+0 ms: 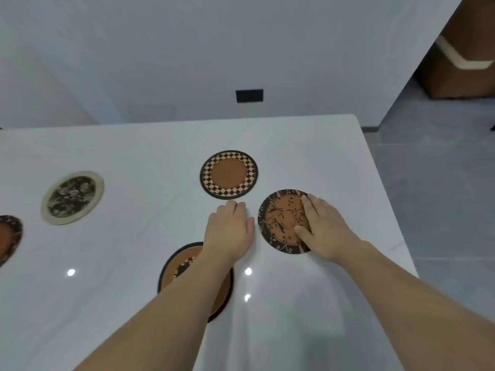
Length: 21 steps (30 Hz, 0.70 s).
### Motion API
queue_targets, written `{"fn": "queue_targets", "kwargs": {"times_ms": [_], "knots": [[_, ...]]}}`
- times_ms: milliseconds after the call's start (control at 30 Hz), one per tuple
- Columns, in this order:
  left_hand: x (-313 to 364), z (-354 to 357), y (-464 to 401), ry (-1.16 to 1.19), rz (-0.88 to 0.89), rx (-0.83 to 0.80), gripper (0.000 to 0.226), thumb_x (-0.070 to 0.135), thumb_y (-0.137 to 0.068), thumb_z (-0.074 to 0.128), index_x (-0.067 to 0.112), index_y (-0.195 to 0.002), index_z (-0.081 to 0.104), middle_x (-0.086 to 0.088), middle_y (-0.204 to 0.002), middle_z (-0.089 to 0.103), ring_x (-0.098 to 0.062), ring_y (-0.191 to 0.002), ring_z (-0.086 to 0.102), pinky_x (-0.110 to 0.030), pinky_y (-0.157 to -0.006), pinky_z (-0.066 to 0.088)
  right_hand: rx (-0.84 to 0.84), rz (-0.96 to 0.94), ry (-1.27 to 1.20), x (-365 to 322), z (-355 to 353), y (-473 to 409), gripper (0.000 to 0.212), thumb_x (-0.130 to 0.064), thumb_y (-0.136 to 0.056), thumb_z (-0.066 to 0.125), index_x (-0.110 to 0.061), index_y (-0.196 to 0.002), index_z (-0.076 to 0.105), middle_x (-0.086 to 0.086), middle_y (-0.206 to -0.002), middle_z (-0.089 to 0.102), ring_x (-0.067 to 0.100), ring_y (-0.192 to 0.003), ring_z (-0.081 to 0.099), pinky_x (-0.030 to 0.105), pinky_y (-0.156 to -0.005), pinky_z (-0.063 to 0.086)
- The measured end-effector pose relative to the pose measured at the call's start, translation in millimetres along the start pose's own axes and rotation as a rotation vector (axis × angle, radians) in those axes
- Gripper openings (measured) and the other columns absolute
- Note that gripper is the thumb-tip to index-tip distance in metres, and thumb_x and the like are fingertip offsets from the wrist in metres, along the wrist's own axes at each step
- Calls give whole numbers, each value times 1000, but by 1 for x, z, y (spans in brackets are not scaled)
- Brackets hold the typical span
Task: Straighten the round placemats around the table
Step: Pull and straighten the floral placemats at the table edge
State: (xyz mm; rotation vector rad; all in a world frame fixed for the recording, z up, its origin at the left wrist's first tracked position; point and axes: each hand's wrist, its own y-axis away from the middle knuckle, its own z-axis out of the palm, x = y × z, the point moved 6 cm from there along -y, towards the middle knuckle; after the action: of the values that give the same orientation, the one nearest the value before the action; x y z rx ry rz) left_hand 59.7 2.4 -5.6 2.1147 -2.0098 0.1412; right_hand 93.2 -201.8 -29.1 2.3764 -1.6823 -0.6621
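Right hand (320,223): flat, fingers spread, pressing the bird-patterned placemat (281,220) near the table's (308,145) right edge.
Left hand (230,228): relaxed, fingers together (holding nothing), just beside that mat.
Checkered placemat (228,174): just beyond both hands.

Five round placemats on the white table (107,156), both hands among them.
The checker-rimmed round placemat (228,174) lies farthest back; the branch-patterned orange round placemat (281,220) lies right of and nearer than it, under the right hand (321,223). The left hand (230,228) lies just left of that mat. The dark-rimmed orange round placemat (176,269) lies nearest, under the left forearm. The cream-rimmed floral round placemat (72,198) lies well left; a dark-rimmed round placemat (8,236) sits at the left edge.
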Motion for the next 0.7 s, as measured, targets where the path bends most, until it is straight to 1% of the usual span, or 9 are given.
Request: {"fn": "queue_targets", "kwargs": {"times_ms": [67,167,200,267,367,500,600,700], "knots": [[13,17,-9,0,-33,27,35,36,-97,34,13,-114,54,-7,-111,56,-25,-94,50,-37,-78,42,62,2,-2,17,7,-6,75,-53,-96,26,-15,-153,-4,4,-162,-3,23,-148,-3,42,-122,1],[23,42,-6,-9,-116,81,45,40,-96,35,16,-132,48,-5,-117,52,-25,-99,47,-39,-83,43,176,27,29,33,20,-8,73,-56,-95,18,-14,-153,0,4,-162,2,20,-148,-1,38,-121,-5],[24,46,-3,9,-127,122,47,39,-96,35,16,-135,46,-5,-116,52,-25,-98,47,-40,-83,43,236,26,50,35,22,-7,73,-56,-95,18,-14,-153,4,4,-161,7,19,-148,3,38,-121,-3],[22,48,-2,24,-133,209,47,37,-94,38,16,-134,48,-5,-112,54,-24,-94,46,-40,-80,43,328,22,64,35,21,-7,71,-54,-95,21,-13,-152,13,4,-159,18,18,-147,12,38,-121,4],[23,51,-4,38,-121,186,45,35,-93,38,17,-134,46,-3,-111,52,-22,-93,44,-38,-80,41,342,-2,35,36,22,-9,69,-50,-94,27,-11,-150,21,6,-156,26,20,-145,19,41,-121,11],[21,52,-5,56,-133,172,45,36,-93,37,19,-133,45,-2,-113,51,-21,-96,44,-37,-83,41,389,47,-10,38,16,-6,67,-47,-94,29,-6,-147,29,9,-155,28,24,-144,22,40,-121,13],[20,54,-4,69,-145,152,45,38,-92,37,21,-133,44,0,-113,50,-20,-97,43,-36,-84,40,413,38,-55,39,15,-4,64,-45,-93,34,-6,-144,36,9,-153,34,25,-142,27,42,-120,17],[21,53,-5,93,-141,151,45,38,-91,39,22,-133,44,0,-114,49,-20,-98,43,-36,-85,38,439,11,-105,41,12,-4,60,-43,-90,42,-8,-138,43,7,-146,43,24,-138,34,43,-119,21]]}}
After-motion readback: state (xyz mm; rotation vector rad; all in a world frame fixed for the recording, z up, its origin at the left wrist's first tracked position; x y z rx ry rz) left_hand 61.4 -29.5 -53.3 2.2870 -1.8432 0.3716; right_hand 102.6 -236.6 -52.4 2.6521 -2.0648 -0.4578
